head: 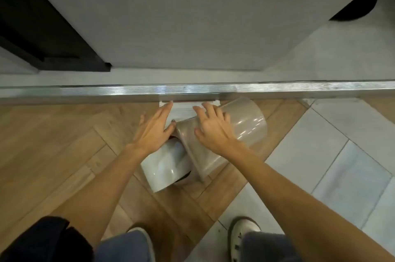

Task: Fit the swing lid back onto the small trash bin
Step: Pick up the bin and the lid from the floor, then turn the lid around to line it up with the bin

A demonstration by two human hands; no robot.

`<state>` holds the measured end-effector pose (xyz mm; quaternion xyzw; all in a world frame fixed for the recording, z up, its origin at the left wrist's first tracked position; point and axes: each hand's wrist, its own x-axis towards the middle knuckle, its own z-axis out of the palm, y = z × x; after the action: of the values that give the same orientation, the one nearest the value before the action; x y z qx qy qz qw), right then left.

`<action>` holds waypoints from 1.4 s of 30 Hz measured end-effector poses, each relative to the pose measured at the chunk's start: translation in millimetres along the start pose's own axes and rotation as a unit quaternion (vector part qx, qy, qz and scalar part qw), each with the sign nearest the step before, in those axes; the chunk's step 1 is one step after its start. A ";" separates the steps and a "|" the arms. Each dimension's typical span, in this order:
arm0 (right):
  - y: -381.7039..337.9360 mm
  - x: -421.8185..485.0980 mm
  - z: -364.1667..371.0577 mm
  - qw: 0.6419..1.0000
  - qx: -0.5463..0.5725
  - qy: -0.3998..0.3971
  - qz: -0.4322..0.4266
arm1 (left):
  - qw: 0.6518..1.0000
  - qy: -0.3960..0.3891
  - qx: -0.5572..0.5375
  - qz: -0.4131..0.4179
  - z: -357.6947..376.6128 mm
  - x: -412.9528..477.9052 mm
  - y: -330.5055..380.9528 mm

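Nearest the camera, two knees in blue jeans and a pair of white shoes stand on the floor, with a dark bag or garment at the lower left corner. Just beyond the shoes lies our landmark: the small glossy beige plastic trash bin, tipped on its side across the herringbone wood floor, its flared rim turned toward the left. Right against that rim, on the near-left side of the bin, sits the pale grey-white curved swing lid, also on its side and not seated on the bin; whether it touches the rim is hard to tell.

The right hand lies flat over the upper side of the bin, fingers spread and loose, gripping nothing. The left hand hovers just left of the bin's rim, above the lid, fingers straight and released too.

Beyond the fingertips, just behind the bin, a white flat piece lies against a brushed metal threshold strip. To the right of the bin, pale grey floor tiles take over. Farther behind the bin, grey flooring runs to a dark cabinet edge on the left.
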<state>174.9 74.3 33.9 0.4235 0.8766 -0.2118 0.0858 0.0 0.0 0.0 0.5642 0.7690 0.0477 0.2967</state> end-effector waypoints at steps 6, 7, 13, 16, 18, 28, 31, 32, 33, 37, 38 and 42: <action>-22.9 20.4 40.0 0.998 0.042 0.053 -0.003 | 0.990 0.053 -0.095 -0.086 43.2 9.7 -38.1; -25.6 22.2 44.5 0.995 0.061 0.074 0.008 | 0.986 0.068 -0.124 -0.089 48.1 10.6 -41.3; -40.6 31.5 51.6 0.997 0.053 0.027 0.051 | 0.932 0.086 -0.292 -0.197 71.7 13.6 -51.7; -47.0 26.1 42.8 0.997 0.008 -0.047 0.059 | 0.891 0.073 -0.368 -0.254 77.9 11.3 -52.3; -50.8 22.0 40.2 0.996 -0.007 -0.082 0.038 | 0.884 0.059 -0.384 -0.262 77.6 7.1 -51.4; -34.0 23.8 17.2 0.990 0.120 -0.048 0.047 | 0.884 0.072 -0.401 -0.230 62.2 -13.2 -37.4; -9.5 20.0 -4.2 0.980 0.190 0.012 0.060 | 0.846 0.123 -0.452 -0.253 50.7 -13.1 -23.2; -1.5 16.9 -12.9 0.972 0.224 0.029 0.062 | 0.825 0.133 -0.483 -0.261 46.0 -10.7 -18.0; 6.3 13.3 -21.5 0.960 0.267 0.039 0.071 | 0.805 0.137 -0.515 -0.261 41.3 -8.2 -12.6; 35.7 -0.9 -47.1 0.906 0.402 0.055 0.124 | 0.777 0.103 -0.580 -0.221 20.3 6.2 11.0; 44.0 -4.5 -50.7 0.892 0.430 0.055 0.132 | 0.787 0.090 -0.577 -0.201 14.2 8.7 17.8; 79.6 -22.1 -63.5 0.837 0.526 0.041 0.141 | 0.835 0.054 -0.532 -0.131 -7.3 11.7 38.3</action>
<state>252.6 130.7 74.2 0.5322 0.5663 -0.6094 -0.1571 26.3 26.1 16.9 0.2101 0.7066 0.4403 0.5126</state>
